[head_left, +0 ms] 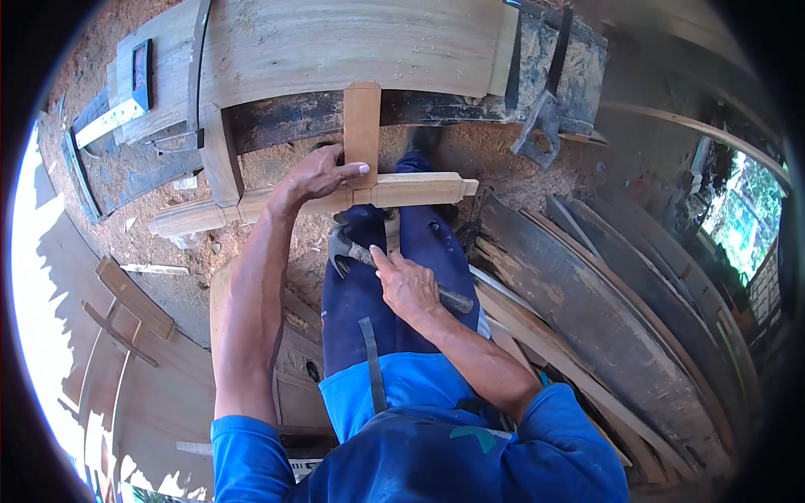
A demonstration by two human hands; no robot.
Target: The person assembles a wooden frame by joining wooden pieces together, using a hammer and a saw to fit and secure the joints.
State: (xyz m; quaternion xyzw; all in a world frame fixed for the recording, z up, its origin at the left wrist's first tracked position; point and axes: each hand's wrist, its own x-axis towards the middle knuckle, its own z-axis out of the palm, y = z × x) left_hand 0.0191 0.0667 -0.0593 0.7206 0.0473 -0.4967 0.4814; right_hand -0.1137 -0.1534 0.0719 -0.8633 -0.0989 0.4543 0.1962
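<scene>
My left hand (323,174) grips a short flat wooden piece (362,126), with the thumb against its face and the other fingers partly hidden. The lower end of this piece meets a long notched wooden rail (411,191) that lies crosswise above my knees. A second wooden crosspiece (220,159) meets the rail farther left. My right hand (409,285) is closed around the handle of a claw hammer (342,248), the index finger stretched along it. The hammer lies over my thighs, its head to the left and just below the rail, apart from it.
Beyond the rail is a workbench with a wide wooden board (335,46). A handsaw (541,126) hangs at its right end; a try square (126,109) lies at the left. Long planks (604,310) are stacked to my right. Wooden frame parts (134,298) lie at left, and sawdust covers the ground.
</scene>
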